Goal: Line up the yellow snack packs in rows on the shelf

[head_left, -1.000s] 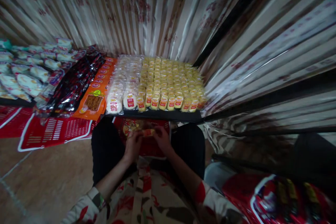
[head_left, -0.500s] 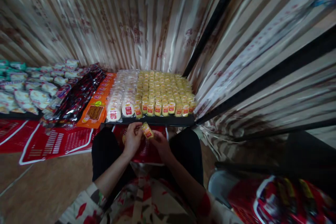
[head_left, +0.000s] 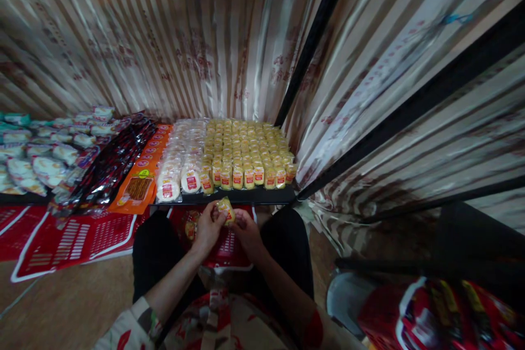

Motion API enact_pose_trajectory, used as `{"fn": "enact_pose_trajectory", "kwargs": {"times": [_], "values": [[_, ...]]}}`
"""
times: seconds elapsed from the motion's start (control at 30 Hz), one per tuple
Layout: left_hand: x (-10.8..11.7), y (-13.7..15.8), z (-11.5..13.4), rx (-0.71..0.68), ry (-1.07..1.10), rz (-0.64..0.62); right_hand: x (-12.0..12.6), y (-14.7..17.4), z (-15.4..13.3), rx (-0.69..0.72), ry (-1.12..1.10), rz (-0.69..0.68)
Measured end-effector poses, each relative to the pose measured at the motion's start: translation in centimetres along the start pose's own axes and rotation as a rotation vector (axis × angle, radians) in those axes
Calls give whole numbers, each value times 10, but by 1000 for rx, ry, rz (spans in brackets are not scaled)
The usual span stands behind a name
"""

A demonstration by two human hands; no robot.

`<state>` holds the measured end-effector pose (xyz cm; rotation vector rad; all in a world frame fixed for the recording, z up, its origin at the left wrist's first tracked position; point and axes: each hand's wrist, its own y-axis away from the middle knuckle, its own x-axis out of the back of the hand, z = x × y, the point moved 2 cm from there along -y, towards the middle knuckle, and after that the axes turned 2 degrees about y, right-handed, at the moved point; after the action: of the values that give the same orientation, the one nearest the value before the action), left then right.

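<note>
Between my hands, just in front of the shelf edge, is a small yellow wrapped snack cake [head_left: 226, 210] with a red label. My left hand [head_left: 209, 228] pinches its left side, and the fingers of my right hand [head_left: 246, 233] are closed on its lower right corner. Below them a red basket [head_left: 229, 254] sits between my knees, with another yellow packet [head_left: 190, 229] partly visible in it. Ahead on the black shelf [head_left: 229, 197] stand tight rows of matching yellow snack cakes [head_left: 246, 147], beside rows of round white wrapped cakes [head_left: 191, 179].
Left along the shelf lie an orange snack bag [head_left: 137, 188], dark shiny packets [head_left: 110, 161] and white packets [head_left: 49, 167]. Red baskets [head_left: 77, 235] stand below. A black post [head_left: 314, 44] and striped curtain [head_left: 229, 27] border the shelf. A grey stool [head_left: 348, 298] and red basket [head_left: 381, 311] are at right.
The snack cake has turned a little between my fingers, staying in both hands. The view has shifted slightly, so the shelf appears lower and further left.
</note>
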<state>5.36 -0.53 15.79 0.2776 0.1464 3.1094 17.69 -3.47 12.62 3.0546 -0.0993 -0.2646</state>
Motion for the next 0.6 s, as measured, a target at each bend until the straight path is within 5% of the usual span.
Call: {"fn": "enact_pose_trajectory", "kwargs": {"times": [0.3,0.6], "values": [[8,-19,8,-121,-88,110,-3,-26,-29,251,735,184],[22,-52,12,-216,-191,259,-30,-56,-30,328,721,151]]}}
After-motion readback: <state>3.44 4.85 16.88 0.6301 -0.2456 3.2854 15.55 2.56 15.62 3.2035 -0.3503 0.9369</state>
